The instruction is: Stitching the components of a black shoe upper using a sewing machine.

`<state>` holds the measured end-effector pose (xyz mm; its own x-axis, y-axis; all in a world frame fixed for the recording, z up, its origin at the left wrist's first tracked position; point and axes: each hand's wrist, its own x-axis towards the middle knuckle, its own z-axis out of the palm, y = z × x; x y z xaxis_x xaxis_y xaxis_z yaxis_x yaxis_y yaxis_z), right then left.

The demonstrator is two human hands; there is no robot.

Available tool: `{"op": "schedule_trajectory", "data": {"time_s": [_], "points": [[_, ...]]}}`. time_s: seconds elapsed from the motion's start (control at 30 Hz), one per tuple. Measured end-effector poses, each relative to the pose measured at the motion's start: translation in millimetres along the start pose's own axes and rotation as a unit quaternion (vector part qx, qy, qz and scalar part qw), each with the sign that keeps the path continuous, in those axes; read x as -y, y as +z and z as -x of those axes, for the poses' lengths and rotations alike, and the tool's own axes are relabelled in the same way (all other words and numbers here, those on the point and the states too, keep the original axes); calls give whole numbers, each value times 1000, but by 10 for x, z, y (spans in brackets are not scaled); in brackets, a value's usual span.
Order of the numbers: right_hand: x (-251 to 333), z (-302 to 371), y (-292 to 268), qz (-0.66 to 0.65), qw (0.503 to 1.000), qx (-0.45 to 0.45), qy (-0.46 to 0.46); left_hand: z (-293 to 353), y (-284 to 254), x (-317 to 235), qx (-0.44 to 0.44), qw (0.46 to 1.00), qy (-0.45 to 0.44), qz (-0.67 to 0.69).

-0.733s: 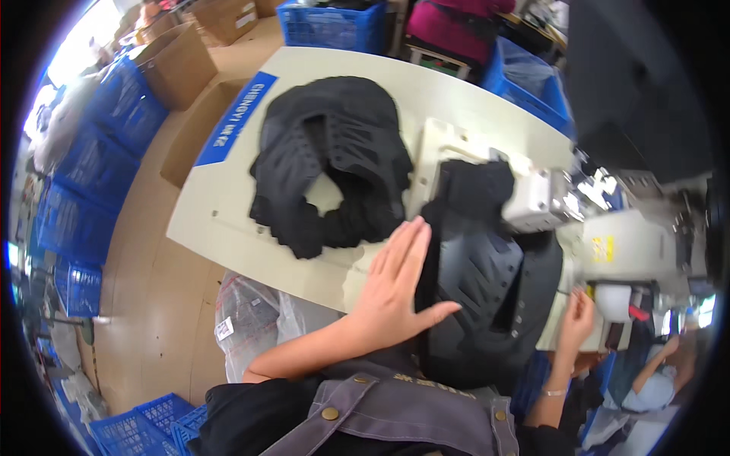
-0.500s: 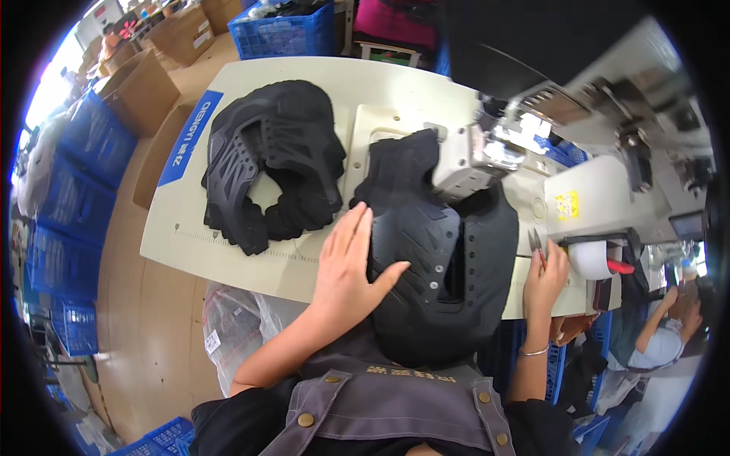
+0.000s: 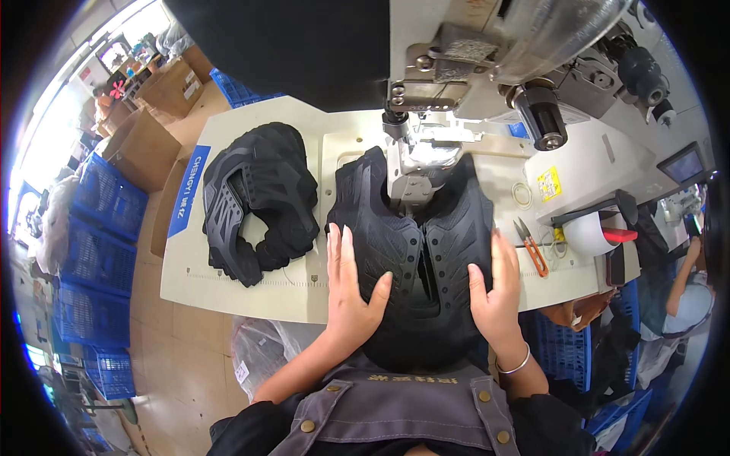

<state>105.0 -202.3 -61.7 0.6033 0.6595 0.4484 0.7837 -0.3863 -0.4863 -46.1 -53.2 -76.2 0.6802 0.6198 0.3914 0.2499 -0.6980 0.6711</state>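
Note:
A black shoe upper [image 3: 384, 251] lies spread on the pale machine table, its two eyelet rows facing up around a central slit. Its far middle part is under the sewing machine's head [image 3: 414, 178], which hides the stitching spot. My left hand [image 3: 353, 292] rests along the upper's left side, fingers stretched and thumb apart. On the opposite side my right hand [image 3: 494, 292] lies likewise, fingers extended against the edge. Thread snips [image 3: 532, 249] with orange handles lie on the table to the right of that hand. A stack of more black uppers [image 3: 296, 182] sits to the left.
The machine's white body [image 3: 574, 178] borders the right, with a white holder [image 3: 589, 235] and a red-handled tool [image 3: 620, 235] in front. Blue crates [image 3: 99, 258] line the left floor beside cardboard boxes [image 3: 144, 152]. A person [image 3: 684, 304] works at far right.
My right hand has let go of the thread snips and moved left onto the upper's right side. The upper has been turned and moved under the machine head. The view has shifted.

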Motion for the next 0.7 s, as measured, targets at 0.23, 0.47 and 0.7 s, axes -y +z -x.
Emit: {"op": "schedule_trajectory", "data": {"time_s": [0.23, 0.47, 0.7], "points": [[-88, -521, -261, -650, 733, 40, 196, 139, -508, 241, 143, 942, -62, 298], [-152, -780, -181, -792, 584, 150, 97, -116, -240, -224, 244, 505, -274, 781], [-93, -726, -176, -673, 719, 47, 164, -369, -344, -592, 138, 713, -261, 636]]}}
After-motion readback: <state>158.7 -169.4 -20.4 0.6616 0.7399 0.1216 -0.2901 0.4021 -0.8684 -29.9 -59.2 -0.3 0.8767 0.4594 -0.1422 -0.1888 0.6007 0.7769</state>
